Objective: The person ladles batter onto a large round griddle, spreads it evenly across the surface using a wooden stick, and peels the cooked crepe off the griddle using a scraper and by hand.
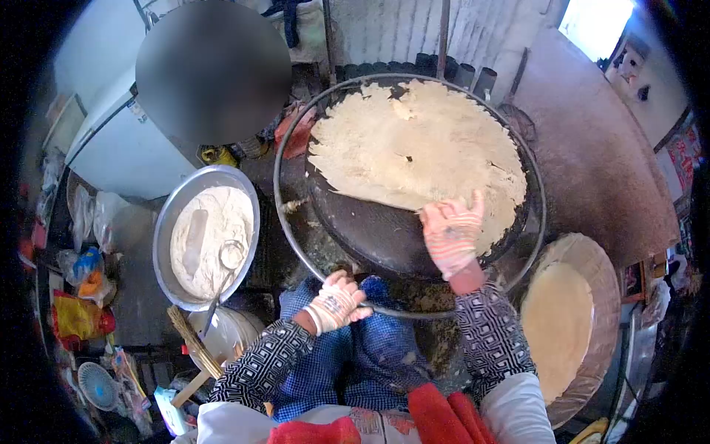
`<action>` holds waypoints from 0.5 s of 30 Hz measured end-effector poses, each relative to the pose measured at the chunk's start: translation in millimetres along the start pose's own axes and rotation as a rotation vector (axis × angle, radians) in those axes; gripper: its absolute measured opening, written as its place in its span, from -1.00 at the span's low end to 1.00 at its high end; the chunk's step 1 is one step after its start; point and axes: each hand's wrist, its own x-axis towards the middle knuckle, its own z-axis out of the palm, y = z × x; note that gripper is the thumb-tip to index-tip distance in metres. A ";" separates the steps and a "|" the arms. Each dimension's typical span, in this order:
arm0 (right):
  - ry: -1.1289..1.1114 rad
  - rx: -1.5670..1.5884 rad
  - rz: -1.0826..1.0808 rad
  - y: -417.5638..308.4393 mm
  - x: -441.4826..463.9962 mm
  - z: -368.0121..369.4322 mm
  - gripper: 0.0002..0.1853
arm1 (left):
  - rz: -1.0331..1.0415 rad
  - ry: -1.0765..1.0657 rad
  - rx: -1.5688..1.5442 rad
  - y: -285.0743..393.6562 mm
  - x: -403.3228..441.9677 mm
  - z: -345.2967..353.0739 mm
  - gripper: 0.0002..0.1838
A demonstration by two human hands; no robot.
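Observation:
A large, thin, pale flatbread (414,148) with ragged edges lies on a round black griddle (362,229), whose near left part shows bare. At the flatbread's near edge is my right hand (451,237), in a striped glove; its fingers are bent onto the edge and appear to pinch it, with one finger sticking up. A metal ring (287,214) runs around the griddle. My left hand (336,302), also gloved with bare fingertips, is curled over the ring's near side. A small hole shows near the flatbread's middle.
On the left stands a metal basin (164,255) of pale batter with a ladle (231,255) in it. A plastic-lined basket (603,296) on the right holds round flatbreads. Beside my left arm is a bundle of sticks (194,340). Another person (214,74), blurred, is at upper left.

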 end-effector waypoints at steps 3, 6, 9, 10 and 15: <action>0.184 0.016 -0.018 22.6 -5.0 -19.1 -0.88 | 0.039 0.114 -0.153 16.8 2.5 -5.7 -0.51; -0.108 0.028 0.017 52.8 -40.9 -3.9 -0.74 | -0.031 0.233 -0.125 18.9 9.0 -32.2 -0.41; -0.349 0.020 0.190 44.2 -46.1 -21.3 -0.41 | -0.119 0.392 -0.036 13.8 25.6 -65.9 -0.38; -0.498 0.022 0.201 44.9 -46.6 -25.8 -0.16 | -0.126 0.417 -0.052 6.0 30.7 -72.4 -0.38; -0.548 0.089 0.056 33.7 -43.1 -33.1 -0.15 | -0.177 0.467 0.043 -17.2 46.3 -59.5 -0.28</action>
